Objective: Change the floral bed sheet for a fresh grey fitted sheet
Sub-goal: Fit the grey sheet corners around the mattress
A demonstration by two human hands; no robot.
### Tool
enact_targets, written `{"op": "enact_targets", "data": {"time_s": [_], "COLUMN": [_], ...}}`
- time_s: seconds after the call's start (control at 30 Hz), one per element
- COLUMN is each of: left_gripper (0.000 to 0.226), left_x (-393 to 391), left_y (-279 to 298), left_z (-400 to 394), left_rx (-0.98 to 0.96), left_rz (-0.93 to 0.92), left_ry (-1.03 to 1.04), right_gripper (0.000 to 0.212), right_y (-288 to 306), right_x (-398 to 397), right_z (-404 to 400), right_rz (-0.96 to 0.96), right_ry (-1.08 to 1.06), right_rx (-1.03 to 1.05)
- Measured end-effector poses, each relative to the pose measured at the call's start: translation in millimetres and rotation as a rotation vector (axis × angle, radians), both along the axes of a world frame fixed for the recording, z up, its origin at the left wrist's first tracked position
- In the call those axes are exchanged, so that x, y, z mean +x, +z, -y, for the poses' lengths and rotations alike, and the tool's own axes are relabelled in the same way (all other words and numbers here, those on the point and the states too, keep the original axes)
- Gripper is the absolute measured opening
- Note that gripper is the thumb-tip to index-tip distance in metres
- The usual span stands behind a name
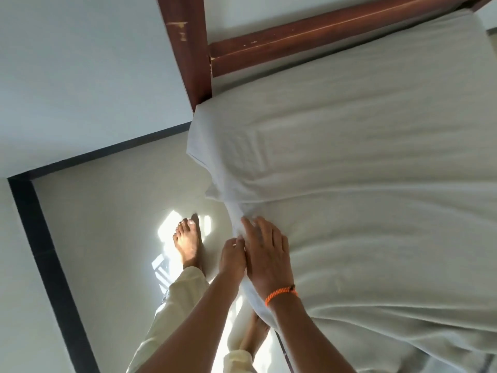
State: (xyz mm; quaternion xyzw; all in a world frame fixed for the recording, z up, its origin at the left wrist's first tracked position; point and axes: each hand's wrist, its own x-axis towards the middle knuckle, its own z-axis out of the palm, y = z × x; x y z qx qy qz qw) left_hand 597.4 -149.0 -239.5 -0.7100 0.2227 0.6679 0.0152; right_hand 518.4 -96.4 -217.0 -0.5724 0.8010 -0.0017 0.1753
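A pale grey fitted sheet (363,162) covers the mattress and lies wrinkled, its corner pulled over the mattress corner by the wooden bedpost (185,55). Below that corner a loose fold of the sheet hangs at the bed's side edge. My left hand (232,255) grips the sheet's edge at the side of the mattress, fingers curled under the cloth. My right hand (267,254), with an orange thread on the wrist, lies flat on the sheet at the same edge with fingers straight. No floral sheet is in view.
The dark wooden headboard rail (336,36) runs along the far end of the bed. A light wall (80,71) with a black skirting strip (40,238) bounds a narrow floor strip to the left, where my bare feet (188,240) stand in a sunlit patch.
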Motion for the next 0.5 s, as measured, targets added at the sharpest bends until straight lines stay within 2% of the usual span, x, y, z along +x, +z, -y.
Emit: {"op": "enact_targets", "data": {"time_s": [0.1,0.17,0.23,0.27,0.33,0.4,0.43,0.5], "left_gripper": [0.068,0.094,0.116,0.117,0.082,0.036,0.022,0.053], "left_x": [-2,-1,10,16,20,15,16,20], "left_y": [16,10,-39,-58,-51,18,39,65], "left_z": [-42,-73,-114,-127,-129,-117,-119,-124], "left_rx": [0.292,0.337,0.300,0.296,0.196,0.115,0.110,0.029], "left_rz": [-0.155,-0.187,-0.184,-0.188,-0.173,-0.212,-0.267,-0.382], "left_ry": [0.251,0.275,0.304,0.353,0.490,0.619,0.688,0.771], "right_gripper": [0.077,0.085,0.088,0.088,0.090,0.093,0.095,0.095], "right_y": [7,13,19,20,21,20,20,17], "right_x": [-2,-1,3,2,-3,-4,-4,-3], "right_z": [-65,-104,-137,-151,-168,-182,-188,-195], "right_rz": [-0.080,-0.116,-0.139,-0.149,-0.154,-0.175,-0.188,-0.225], "right_ry": [-0.118,-0.133,-0.043,0.010,0.091,0.183,0.228,0.278], "right_rx": [0.152,0.233,0.251,0.247,0.218,0.193,0.184,0.171]}}
